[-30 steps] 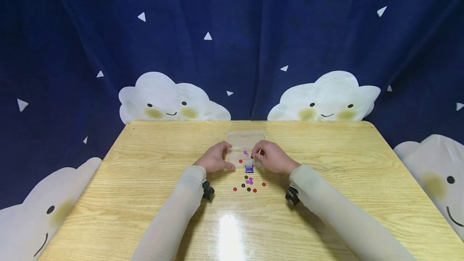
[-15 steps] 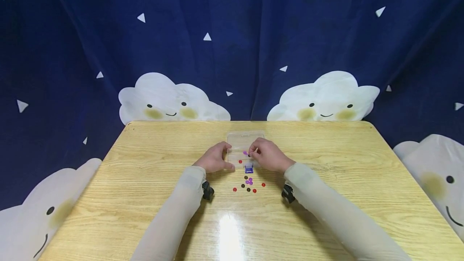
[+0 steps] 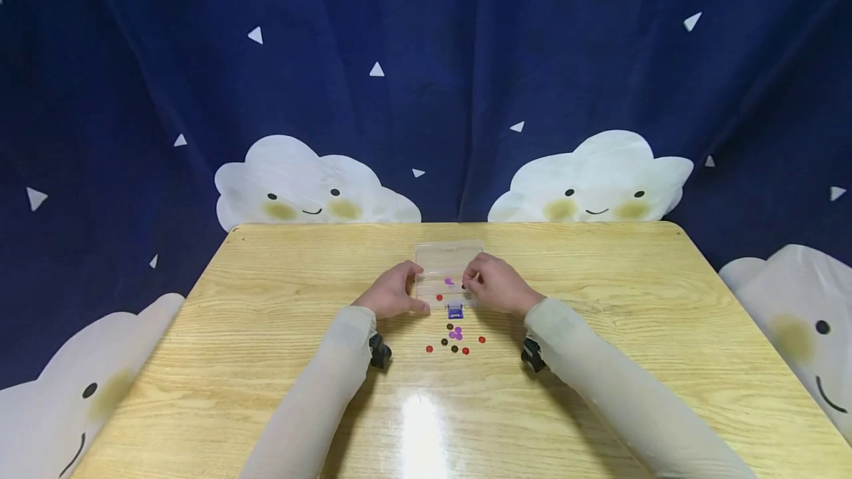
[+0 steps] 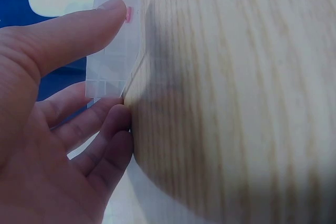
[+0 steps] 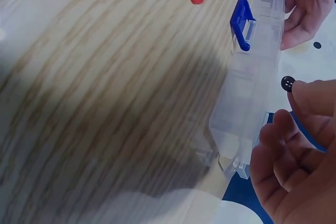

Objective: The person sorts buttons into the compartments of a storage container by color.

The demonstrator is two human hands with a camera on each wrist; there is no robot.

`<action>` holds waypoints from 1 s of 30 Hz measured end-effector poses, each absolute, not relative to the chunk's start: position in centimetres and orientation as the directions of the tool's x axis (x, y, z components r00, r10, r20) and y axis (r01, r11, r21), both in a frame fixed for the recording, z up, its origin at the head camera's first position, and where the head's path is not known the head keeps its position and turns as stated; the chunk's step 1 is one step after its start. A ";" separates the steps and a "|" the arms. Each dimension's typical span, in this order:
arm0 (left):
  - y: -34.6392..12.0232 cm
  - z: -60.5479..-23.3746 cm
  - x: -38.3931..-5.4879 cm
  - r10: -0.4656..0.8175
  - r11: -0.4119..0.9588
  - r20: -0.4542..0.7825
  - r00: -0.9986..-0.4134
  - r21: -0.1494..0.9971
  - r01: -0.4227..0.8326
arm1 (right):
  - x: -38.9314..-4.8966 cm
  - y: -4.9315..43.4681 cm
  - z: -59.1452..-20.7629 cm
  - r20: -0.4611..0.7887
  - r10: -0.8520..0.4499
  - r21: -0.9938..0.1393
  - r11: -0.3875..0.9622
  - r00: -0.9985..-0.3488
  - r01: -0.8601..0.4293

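A clear plastic box [image 3: 430, 290] with its lid raised lies on the table, a blue latch [image 5: 241, 22] at its front. My left hand [image 3: 391, 293] holds the box's left end, thumb along the front and fingers at the side. Over the right part of the box, my right hand [image 3: 501, 287] pinches a black button [image 5: 287, 83] between thumb and index finger. Inside the box are a red button [image 3: 439, 298] and purple buttons [image 3: 448, 282]. In the left wrist view, my thumb partly hides the box's front.
In front of the box, loose buttons lie on the wooden table [image 3: 279, 390]: several red ones [image 3: 482, 340], black ones [image 3: 444, 342] and purple ones [image 3: 458, 336]. A dark blue curtain [image 3: 439, 80] with clouds hangs behind the table's far edge.
With the black button, my right hand shifts a little left over the box, then back to the right. My left hand stays at the box's end. The loose buttons keep their places.
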State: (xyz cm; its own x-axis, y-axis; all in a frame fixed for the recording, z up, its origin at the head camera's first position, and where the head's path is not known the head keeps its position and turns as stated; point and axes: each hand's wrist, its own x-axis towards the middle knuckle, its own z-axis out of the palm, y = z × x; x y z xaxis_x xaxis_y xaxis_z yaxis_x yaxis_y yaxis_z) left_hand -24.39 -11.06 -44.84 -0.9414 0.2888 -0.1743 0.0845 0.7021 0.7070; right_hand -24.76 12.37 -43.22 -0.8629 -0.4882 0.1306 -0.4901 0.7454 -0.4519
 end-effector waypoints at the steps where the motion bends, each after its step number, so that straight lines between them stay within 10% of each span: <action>1: -11.1 -44.8 -24.4 0.288 0.702 -0.177 -0.941 0.707 0.081 | -24.8 12.4 -43.2 0.134 -0.490 -0.450 0.744 -0.861 -0.493; 30: -11.1 -44.8 -24.2 0.292 0.705 -0.179 -0.939 0.704 0.085 | -24.9 12.6 -44.3 0.157 -0.496 -0.439 0.740 -0.854 -0.510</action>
State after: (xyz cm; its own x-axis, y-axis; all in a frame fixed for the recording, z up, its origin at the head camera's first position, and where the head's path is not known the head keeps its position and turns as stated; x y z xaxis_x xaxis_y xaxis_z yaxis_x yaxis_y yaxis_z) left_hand -24.25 -11.08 -44.81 -0.9394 0.2923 -0.1794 0.0848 0.7049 0.7042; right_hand -24.91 12.65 -44.26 -0.8543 -0.4955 0.1569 -0.5098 0.7400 -0.4388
